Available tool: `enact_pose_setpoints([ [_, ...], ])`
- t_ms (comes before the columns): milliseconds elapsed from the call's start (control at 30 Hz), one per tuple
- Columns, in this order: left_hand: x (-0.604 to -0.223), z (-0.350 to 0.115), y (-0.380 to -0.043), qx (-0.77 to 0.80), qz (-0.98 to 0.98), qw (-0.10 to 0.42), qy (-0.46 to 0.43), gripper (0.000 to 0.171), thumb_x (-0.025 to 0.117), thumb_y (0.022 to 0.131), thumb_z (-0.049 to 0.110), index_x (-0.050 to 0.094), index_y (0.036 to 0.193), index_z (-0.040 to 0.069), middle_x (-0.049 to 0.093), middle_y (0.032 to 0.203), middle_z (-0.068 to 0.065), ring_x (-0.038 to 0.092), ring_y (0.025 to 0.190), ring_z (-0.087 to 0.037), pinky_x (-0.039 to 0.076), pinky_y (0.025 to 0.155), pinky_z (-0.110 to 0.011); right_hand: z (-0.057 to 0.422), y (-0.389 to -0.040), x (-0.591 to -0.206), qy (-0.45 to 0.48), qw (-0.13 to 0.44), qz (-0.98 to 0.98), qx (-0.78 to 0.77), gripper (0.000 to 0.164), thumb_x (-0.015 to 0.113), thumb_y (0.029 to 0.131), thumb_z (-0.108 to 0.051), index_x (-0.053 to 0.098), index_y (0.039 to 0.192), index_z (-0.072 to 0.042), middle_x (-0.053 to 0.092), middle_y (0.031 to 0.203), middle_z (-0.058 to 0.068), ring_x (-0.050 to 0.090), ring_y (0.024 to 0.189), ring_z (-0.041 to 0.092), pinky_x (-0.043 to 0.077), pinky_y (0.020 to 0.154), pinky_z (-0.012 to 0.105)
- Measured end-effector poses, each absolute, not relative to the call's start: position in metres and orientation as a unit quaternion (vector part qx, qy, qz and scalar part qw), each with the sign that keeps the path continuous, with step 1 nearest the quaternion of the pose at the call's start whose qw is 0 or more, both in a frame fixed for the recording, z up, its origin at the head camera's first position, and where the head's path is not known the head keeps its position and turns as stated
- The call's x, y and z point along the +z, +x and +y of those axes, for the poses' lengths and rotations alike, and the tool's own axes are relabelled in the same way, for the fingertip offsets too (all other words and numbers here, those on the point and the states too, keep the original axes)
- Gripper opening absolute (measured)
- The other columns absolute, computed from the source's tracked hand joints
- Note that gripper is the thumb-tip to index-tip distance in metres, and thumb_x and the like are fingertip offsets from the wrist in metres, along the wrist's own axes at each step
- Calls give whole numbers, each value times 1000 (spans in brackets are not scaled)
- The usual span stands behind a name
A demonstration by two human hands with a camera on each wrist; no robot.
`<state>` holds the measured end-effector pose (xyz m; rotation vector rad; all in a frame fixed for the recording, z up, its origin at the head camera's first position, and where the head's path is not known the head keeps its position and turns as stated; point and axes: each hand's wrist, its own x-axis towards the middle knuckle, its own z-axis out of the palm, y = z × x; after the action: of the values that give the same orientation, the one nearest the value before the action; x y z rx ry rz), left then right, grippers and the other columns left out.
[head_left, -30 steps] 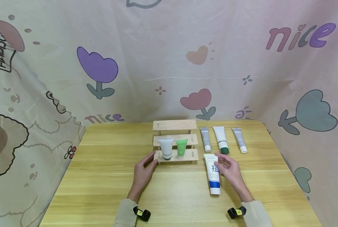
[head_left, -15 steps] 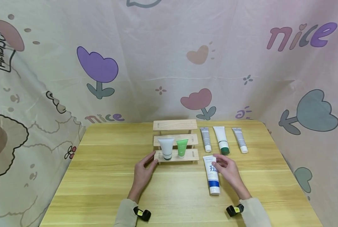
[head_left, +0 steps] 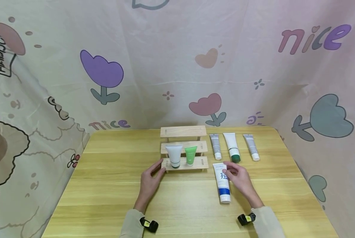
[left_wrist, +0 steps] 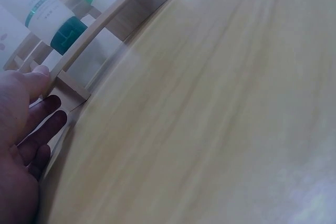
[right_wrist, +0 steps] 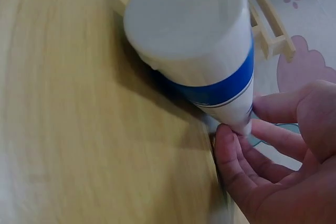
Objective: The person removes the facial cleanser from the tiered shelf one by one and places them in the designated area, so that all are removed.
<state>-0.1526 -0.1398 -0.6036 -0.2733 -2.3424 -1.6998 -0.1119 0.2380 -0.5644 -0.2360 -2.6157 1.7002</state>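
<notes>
A three-step wooden display rack stands at the table's back middle. On its lowest step, a white squeeze tube and a small green tube stand on their caps. My left hand grips the left end of that step; in the left wrist view its thumb lies on the step's edge. To the right of the rack, my right hand pinches a white cream tube with a blue band near its flat end, cap towards me. In the right wrist view its cap faces the camera.
Behind the right hand lie a grey tube, a white tube with a green cap and another grey tube. A printed cloth hangs behind the wooden table.
The right hand and the blue-banded cream tube have shifted slightly to the left. The left hand, the rack and the other tubes have stayed in place.
</notes>
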Motion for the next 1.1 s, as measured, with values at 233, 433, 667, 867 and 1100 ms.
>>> enact_pose_setpoints([
  [233, -596, -136, -150, -583, -799, 120, -85, 40, 76, 93, 8, 69, 132, 4, 68, 132, -14, 66, 119, -34, 52, 103, -53, 241, -112, -568, -73, 16, -843, 533, 31, 71, 97, -7, 68, 128, 0, 68, 112, 18, 67, 98, 27, 61, 71, 25],
  [433, -602, -140, -152, -589, -795, 113, -91, 39, 77, 94, 21, 71, 133, 15, 69, 131, -4, 67, 118, -25, 53, 103, -47, 240, -108, -569, -73, 24, -843, 532, 25, 70, 98, -7, 70, 123, -1, 68, 110, 17, 66, 96, 27, 61, 71, 25],
  [667, -602, -140, -152, -578, -803, 111, -94, 40, 76, 95, 24, 70, 134, 16, 68, 133, -1, 67, 119, -22, 52, 104, -38, 242, -104, -567, -68, 33, -836, 544, 26, 69, 98, -5, 68, 124, 1, 69, 112, 20, 68, 96, 29, 62, 71, 27],
  [867, -601, -140, -153, -577, -803, 112, -97, 40, 76, 96, 22, 69, 134, 14, 68, 133, -4, 66, 120, -25, 52, 104, -40, 245, -101, -559, -54, 62, -823, 562, 25, 67, 98, -1, 67, 123, 3, 68, 115, 24, 70, 96, 30, 64, 71, 32],
  [1100, -602, -138, -152, -579, -802, 119, -85, 38, 77, 94, 14, 70, 131, 9, 69, 131, -8, 67, 118, -29, 52, 103, -49, 242, -99, -541, 4, 99, -809, 580, 28, 68, 98, -2, 66, 125, 5, 65, 124, 24, 66, 105, 29, 62, 80, 27],
])
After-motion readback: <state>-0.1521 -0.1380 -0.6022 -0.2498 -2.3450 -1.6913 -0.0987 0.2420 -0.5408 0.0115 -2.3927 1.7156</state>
